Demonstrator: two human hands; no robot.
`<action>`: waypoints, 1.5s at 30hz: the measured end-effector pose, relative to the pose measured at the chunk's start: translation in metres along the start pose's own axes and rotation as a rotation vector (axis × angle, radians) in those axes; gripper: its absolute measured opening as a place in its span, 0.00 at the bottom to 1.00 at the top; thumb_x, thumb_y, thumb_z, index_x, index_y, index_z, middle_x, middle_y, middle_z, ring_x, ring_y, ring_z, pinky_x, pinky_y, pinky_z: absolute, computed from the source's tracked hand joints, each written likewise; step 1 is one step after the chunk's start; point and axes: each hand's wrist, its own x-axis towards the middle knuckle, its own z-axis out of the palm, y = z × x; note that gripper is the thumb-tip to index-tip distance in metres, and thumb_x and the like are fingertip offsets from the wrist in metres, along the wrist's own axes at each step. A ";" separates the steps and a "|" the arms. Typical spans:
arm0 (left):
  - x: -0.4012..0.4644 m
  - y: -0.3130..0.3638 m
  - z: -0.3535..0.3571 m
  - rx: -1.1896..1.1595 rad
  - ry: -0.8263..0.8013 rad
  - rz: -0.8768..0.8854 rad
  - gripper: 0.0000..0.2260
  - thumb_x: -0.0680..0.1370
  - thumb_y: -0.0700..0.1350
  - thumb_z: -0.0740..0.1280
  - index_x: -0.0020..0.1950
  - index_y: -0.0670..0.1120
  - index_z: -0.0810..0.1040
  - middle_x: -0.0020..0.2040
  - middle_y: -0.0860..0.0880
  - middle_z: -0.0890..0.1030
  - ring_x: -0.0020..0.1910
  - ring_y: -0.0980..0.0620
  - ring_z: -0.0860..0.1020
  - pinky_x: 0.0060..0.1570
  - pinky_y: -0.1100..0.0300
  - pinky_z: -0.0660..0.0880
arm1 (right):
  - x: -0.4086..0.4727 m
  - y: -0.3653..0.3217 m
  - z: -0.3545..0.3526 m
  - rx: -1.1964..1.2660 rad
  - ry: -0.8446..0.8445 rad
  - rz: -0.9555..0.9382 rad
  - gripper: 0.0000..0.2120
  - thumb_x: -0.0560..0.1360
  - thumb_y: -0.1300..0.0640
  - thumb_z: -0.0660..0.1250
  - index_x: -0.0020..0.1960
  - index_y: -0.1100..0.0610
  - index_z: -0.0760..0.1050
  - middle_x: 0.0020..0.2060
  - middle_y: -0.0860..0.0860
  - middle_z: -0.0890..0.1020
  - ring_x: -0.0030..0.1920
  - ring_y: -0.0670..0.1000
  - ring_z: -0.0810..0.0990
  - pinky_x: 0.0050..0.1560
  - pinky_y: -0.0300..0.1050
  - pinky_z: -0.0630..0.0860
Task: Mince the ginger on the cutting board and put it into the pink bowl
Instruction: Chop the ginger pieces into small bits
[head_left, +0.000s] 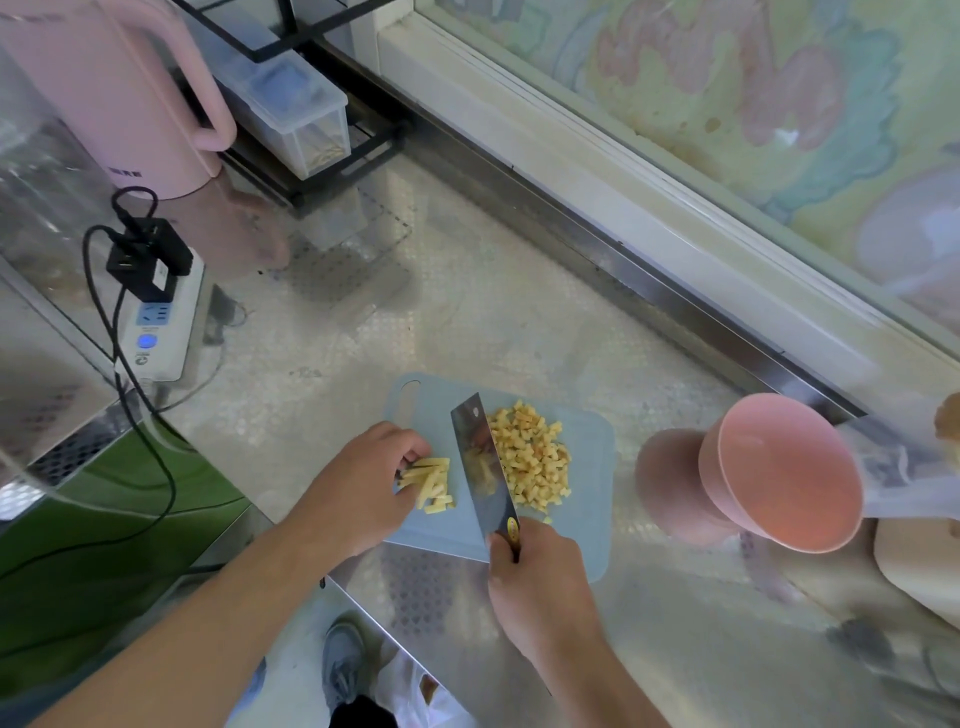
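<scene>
Currently the mincing step is mid-way: on the pale blue plastic cutting board (587, 467) the left hand (363, 483) pinches uncut pale yellow ginger sticks (434, 483), the right hand (540, 587) grips the broad steel cleaver (480, 462) beside diced ginger (530, 457), so further crosswise cuts precede transfer to the empty pink bowl (789, 467).

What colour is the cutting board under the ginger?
Pale blue cutting board, seen in the head view.
</scene>
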 end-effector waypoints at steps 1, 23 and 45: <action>0.000 0.000 0.001 -0.016 0.015 -0.007 0.14 0.76 0.39 0.71 0.57 0.55 0.79 0.52 0.61 0.75 0.50 0.63 0.77 0.55 0.56 0.79 | 0.000 0.000 0.000 0.000 -0.003 -0.001 0.15 0.79 0.50 0.59 0.38 0.58 0.70 0.33 0.53 0.77 0.34 0.55 0.77 0.30 0.48 0.65; -0.013 0.001 0.005 0.186 0.071 0.164 0.09 0.79 0.45 0.72 0.57 0.57 0.82 0.56 0.62 0.74 0.56 0.59 0.73 0.49 0.58 0.76 | -0.007 0.002 -0.001 0.025 0.004 -0.022 0.17 0.78 0.52 0.60 0.33 0.56 0.63 0.27 0.50 0.71 0.27 0.51 0.67 0.27 0.45 0.60; -0.023 0.005 0.020 0.134 0.097 0.192 0.20 0.77 0.50 0.74 0.67 0.58 0.73 0.63 0.63 0.71 0.64 0.62 0.68 0.54 0.69 0.68 | -0.010 0.006 0.005 0.014 0.022 -0.059 0.16 0.79 0.51 0.60 0.35 0.56 0.66 0.28 0.52 0.75 0.30 0.55 0.73 0.29 0.47 0.63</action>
